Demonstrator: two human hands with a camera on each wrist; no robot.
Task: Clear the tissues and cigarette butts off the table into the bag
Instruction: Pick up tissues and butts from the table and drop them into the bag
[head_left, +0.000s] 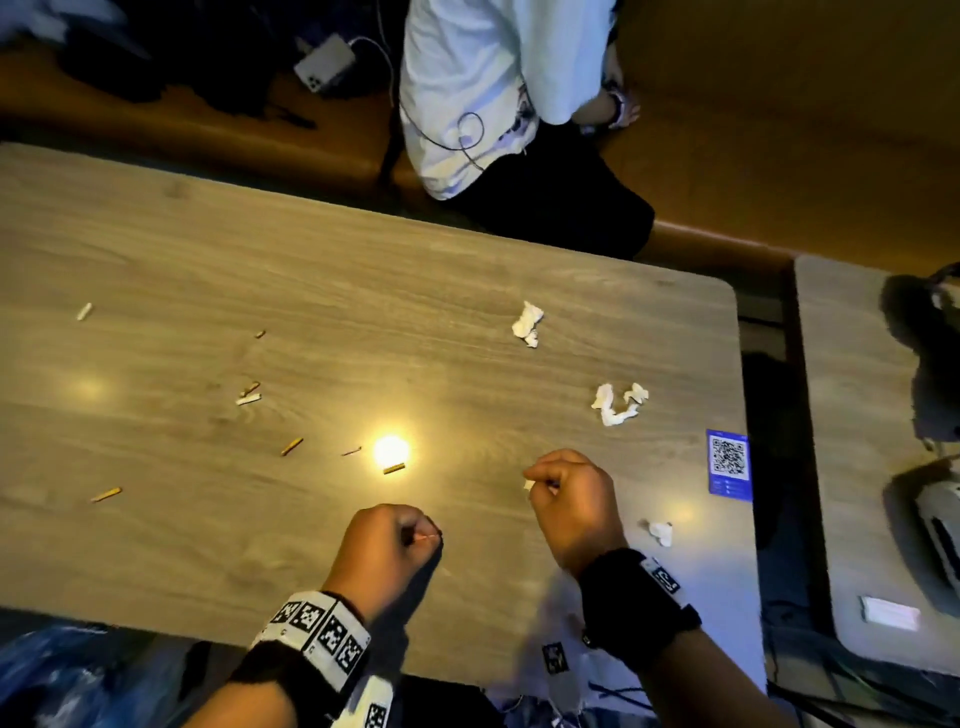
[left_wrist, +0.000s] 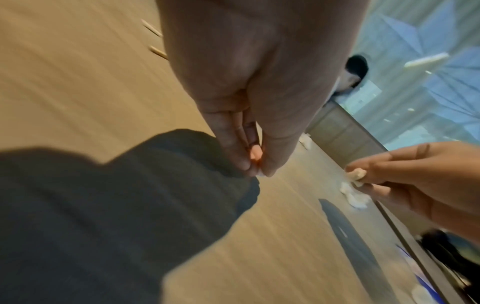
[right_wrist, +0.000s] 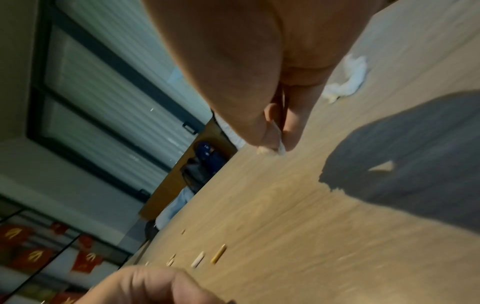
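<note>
While the right hand (head_left: 569, 499) pinches a tissue scrap (head_left: 529, 485) above the bench (head_left: 467, 291), the left hand (head_left: 387, 545) is fisted around something thin, can't tell what.

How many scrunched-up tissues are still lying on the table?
3: one tissue far across the table, one curled tissue beside the blue QR card, one small tissue by the right wrist.

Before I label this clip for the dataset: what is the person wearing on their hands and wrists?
Both hands are bare: no gloves or rings visible. The left wrist carries a black band ringed with white blocks printed with black square fiducial markers. The right wrist wears a black band with a white marker plate on its outer edge. No sleeves show on either forearm.
</note>
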